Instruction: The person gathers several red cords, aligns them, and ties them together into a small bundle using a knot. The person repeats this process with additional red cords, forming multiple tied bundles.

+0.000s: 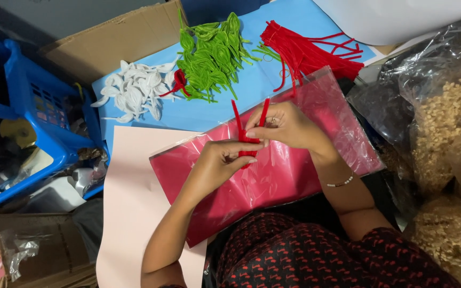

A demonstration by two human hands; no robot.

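Red pipe cleaner [247, 130]: middle hidden, clamped in grip of left hand [217, 165], right hand [284, 125].

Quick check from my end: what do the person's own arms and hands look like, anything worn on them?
Both forearms are bare, with no gloves on the hands. The right hand has a ring on one finger, and a thin beaded bracelet with pale beads circles the right wrist. The left hand and its wrist show nothing worn. No sleeves reach the forearms.
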